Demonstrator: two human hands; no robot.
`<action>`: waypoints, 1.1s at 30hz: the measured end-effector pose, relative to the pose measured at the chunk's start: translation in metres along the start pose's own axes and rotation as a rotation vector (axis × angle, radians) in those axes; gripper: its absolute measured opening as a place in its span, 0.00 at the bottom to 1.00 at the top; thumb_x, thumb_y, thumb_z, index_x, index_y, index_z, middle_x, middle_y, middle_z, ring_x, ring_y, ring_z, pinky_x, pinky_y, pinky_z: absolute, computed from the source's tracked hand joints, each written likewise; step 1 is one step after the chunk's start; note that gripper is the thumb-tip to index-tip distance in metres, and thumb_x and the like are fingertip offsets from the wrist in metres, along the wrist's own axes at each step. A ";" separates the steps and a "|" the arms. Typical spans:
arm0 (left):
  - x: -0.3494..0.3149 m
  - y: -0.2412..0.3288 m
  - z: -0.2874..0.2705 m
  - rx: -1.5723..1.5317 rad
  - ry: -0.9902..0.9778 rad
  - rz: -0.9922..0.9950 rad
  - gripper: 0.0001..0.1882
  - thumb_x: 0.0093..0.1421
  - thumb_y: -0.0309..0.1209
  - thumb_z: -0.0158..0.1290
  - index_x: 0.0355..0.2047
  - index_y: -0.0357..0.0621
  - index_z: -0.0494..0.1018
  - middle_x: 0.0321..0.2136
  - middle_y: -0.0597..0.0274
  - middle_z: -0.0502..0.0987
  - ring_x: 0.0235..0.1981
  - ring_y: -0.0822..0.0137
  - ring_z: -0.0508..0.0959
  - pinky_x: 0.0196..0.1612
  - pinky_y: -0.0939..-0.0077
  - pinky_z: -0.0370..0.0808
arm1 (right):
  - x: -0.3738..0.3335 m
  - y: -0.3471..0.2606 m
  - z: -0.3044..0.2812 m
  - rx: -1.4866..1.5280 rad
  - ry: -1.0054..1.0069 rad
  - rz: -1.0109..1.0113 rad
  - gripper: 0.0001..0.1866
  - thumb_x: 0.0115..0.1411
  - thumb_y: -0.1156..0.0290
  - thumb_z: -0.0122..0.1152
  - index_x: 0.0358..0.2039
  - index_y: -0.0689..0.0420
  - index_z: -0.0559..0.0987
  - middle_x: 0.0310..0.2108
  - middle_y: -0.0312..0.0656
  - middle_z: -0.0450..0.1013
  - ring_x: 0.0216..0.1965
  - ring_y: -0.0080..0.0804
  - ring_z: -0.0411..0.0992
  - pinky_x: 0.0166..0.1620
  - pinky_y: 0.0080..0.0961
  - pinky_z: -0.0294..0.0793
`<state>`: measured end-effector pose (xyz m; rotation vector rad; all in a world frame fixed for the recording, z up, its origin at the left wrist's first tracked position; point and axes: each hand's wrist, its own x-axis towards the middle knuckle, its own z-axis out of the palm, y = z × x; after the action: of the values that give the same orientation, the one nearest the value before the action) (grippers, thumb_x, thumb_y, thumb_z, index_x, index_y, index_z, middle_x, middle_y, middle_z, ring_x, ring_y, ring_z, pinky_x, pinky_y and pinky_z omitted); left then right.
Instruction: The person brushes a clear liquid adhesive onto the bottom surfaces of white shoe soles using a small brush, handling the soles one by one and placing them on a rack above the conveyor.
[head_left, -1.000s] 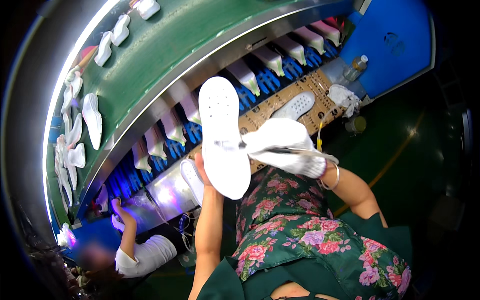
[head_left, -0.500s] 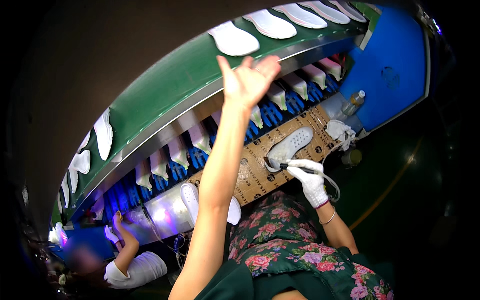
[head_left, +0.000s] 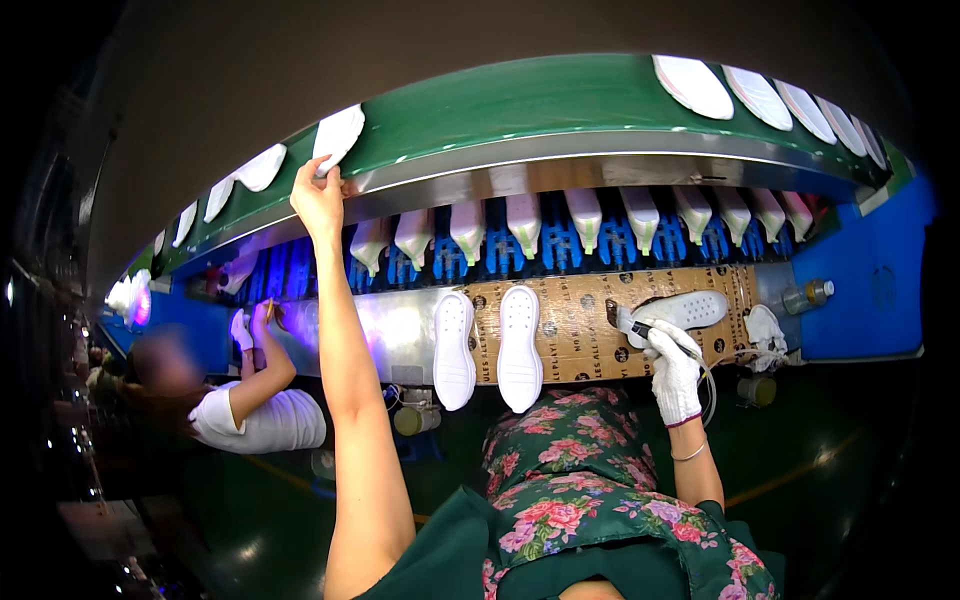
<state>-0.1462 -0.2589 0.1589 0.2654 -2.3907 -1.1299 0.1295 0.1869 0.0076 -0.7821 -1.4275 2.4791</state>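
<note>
White sole (head_left: pixel 337 138) (flat) on green belt (head_left: pixel 520 105)

Two soles (head_left: pixel 487 345) mid-bench; sides open

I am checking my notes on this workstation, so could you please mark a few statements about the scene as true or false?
1. The left hand reaches up to a white sole on the green belt. True.
2. The right hand is bare. False: it wears a white glove.
3. Two white soles lie side by side on the bench before the person. True.
4. The right hand rests in the lap. False: it holds a small tool beside a perforated white sole on the bench.
5. A co-worker works further to the left. True.
</note>
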 end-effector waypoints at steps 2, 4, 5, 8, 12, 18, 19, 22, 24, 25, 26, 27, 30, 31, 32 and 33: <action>-0.009 -0.031 -0.006 -0.494 0.010 0.193 0.12 0.64 0.21 0.54 0.48 0.35 0.75 0.36 0.55 0.83 0.38 0.69 0.82 0.45 0.75 0.77 | 0.005 0.005 0.004 0.053 -0.070 0.019 0.13 0.58 0.81 0.65 0.44 0.69 0.81 0.40 0.47 0.80 0.33 0.28 0.78 0.35 0.20 0.76; -0.049 -0.007 -0.008 -0.617 0.133 0.378 0.10 0.65 0.20 0.52 0.47 0.33 0.73 0.48 0.52 0.77 0.48 0.67 0.78 0.54 0.75 0.73 | 0.015 0.007 -0.001 0.132 -0.132 0.011 0.14 0.58 0.81 0.64 0.45 0.69 0.80 0.41 0.49 0.80 0.33 0.30 0.77 0.35 0.20 0.76; -0.070 -0.007 -0.028 -0.583 0.199 0.456 0.11 0.65 0.22 0.52 0.47 0.34 0.72 0.52 0.50 0.74 0.53 0.63 0.75 0.58 0.70 0.70 | 0.019 0.005 0.002 0.180 -0.169 0.038 0.14 0.59 0.81 0.64 0.46 0.69 0.79 0.42 0.50 0.79 0.33 0.31 0.77 0.35 0.20 0.76; -0.114 -0.029 -0.071 -0.545 0.380 0.535 0.09 0.64 0.28 0.47 0.44 0.43 0.64 0.53 0.44 0.72 0.55 0.53 0.73 0.60 0.59 0.70 | 0.008 -0.024 0.030 0.292 -0.171 0.036 0.11 0.60 0.81 0.63 0.43 0.68 0.78 0.42 0.49 0.77 0.33 0.30 0.75 0.35 0.21 0.74; -0.159 -0.012 -0.081 -0.744 0.297 0.098 0.14 0.67 0.29 0.42 0.52 0.43 0.64 0.52 0.41 0.74 0.50 0.54 0.78 0.52 0.61 0.79 | -0.006 -0.060 0.055 0.391 -0.360 0.082 0.05 0.60 0.80 0.62 0.36 0.64 0.77 0.42 0.46 0.74 0.34 0.29 0.72 0.39 0.22 0.73; -0.224 0.007 0.017 -0.812 -0.628 -0.405 0.16 0.69 0.31 0.48 0.54 0.39 0.73 0.48 0.56 0.79 0.47 0.70 0.78 0.51 0.75 0.75 | -0.054 -0.074 0.112 0.176 -0.475 0.090 0.08 0.57 0.83 0.62 0.39 0.65 0.81 0.44 0.52 0.80 0.44 0.37 0.78 0.46 0.27 0.78; -0.239 0.007 0.035 -0.882 -0.701 -0.433 0.18 0.70 0.34 0.47 0.55 0.38 0.72 0.49 0.56 0.79 0.48 0.69 0.78 0.53 0.73 0.75 | -0.056 -0.071 0.118 0.119 -0.522 0.055 0.09 0.58 0.83 0.63 0.40 0.65 0.81 0.44 0.51 0.80 0.44 0.35 0.78 0.46 0.27 0.79; -0.289 -0.004 0.065 -1.122 -0.730 -0.819 0.28 0.73 0.46 0.37 0.60 0.37 0.68 0.52 0.53 0.78 0.54 0.61 0.77 0.60 0.66 0.72 | -0.056 -0.065 0.124 0.021 -0.567 0.074 0.09 0.57 0.84 0.61 0.39 0.64 0.81 0.46 0.51 0.79 0.49 0.40 0.78 0.54 0.33 0.77; -0.314 -0.010 0.063 -1.229 -1.046 -0.720 0.44 0.70 0.64 0.24 0.67 0.37 0.60 0.61 0.47 0.71 0.61 0.52 0.72 0.66 0.56 0.66 | -0.054 -0.065 0.124 -0.095 -0.591 -0.025 0.10 0.56 0.84 0.63 0.40 0.65 0.83 0.46 0.50 0.80 0.48 0.36 0.78 0.53 0.30 0.77; -0.341 -0.019 0.065 -1.581 -1.045 -0.947 0.49 0.67 0.69 0.23 0.68 0.38 0.58 0.62 0.44 0.69 0.61 0.49 0.72 0.66 0.54 0.65 | -0.049 -0.062 0.117 -0.263 -0.624 -0.214 0.10 0.56 0.82 0.65 0.39 0.65 0.83 0.45 0.48 0.80 0.47 0.34 0.79 0.51 0.28 0.78; -0.360 -0.013 0.064 -1.930 -1.009 -1.179 0.54 0.63 0.74 0.22 0.68 0.38 0.57 0.62 0.42 0.68 0.61 0.46 0.72 0.66 0.51 0.65 | -0.045 -0.061 0.109 -0.436 -0.651 -0.408 0.09 0.56 0.81 0.66 0.39 0.65 0.84 0.44 0.47 0.81 0.45 0.33 0.79 0.49 0.27 0.79; -0.371 -0.010 0.064 -1.857 -1.104 -1.234 0.61 0.56 0.81 0.19 0.69 0.38 0.57 0.59 0.38 0.70 0.60 0.41 0.72 0.65 0.46 0.65 | -0.046 -0.062 0.109 -0.362 -0.605 -0.279 0.10 0.55 0.80 0.68 0.39 0.65 0.84 0.43 0.46 0.81 0.43 0.31 0.80 0.47 0.26 0.80; -0.372 0.018 0.072 -1.692 -1.350 -0.870 0.64 0.53 0.83 0.17 0.68 0.39 0.57 0.54 0.39 0.73 0.59 0.40 0.73 0.61 0.45 0.69 | -0.042 -0.062 0.094 -0.396 -0.538 -0.305 0.12 0.55 0.77 0.70 0.41 0.65 0.85 0.39 0.44 0.82 0.39 0.28 0.80 0.44 0.25 0.81; -0.369 0.030 0.072 -1.593 -1.262 -0.978 0.66 0.50 0.84 0.16 0.66 0.39 0.60 0.48 0.41 0.76 0.53 0.42 0.77 0.55 0.44 0.74 | -0.042 -0.065 0.094 -0.405 -0.527 -0.333 0.12 0.55 0.77 0.70 0.41 0.65 0.85 0.39 0.44 0.82 0.39 0.28 0.80 0.44 0.25 0.82; -0.367 0.031 0.074 -1.656 -1.228 -0.966 0.65 0.50 0.85 0.16 0.65 0.39 0.61 0.47 0.42 0.76 0.51 0.42 0.78 0.53 0.45 0.75 | -0.043 -0.067 0.096 -0.408 -0.531 -0.360 0.12 0.55 0.77 0.70 0.41 0.65 0.85 0.39 0.44 0.82 0.39 0.27 0.80 0.44 0.25 0.82; -0.364 0.031 0.078 -1.719 -1.192 -0.954 0.65 0.49 0.85 0.16 0.64 0.39 0.62 0.46 0.43 0.76 0.48 0.43 0.79 0.51 0.45 0.76 | -0.045 -0.069 0.095 -0.452 -0.509 -0.252 0.12 0.56 0.78 0.69 0.41 0.65 0.85 0.39 0.44 0.82 0.39 0.29 0.81 0.44 0.25 0.82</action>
<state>0.1314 -0.0521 0.0171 0.0503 -0.6618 -3.9206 0.1111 0.1340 0.1201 0.0049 -2.1463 2.2735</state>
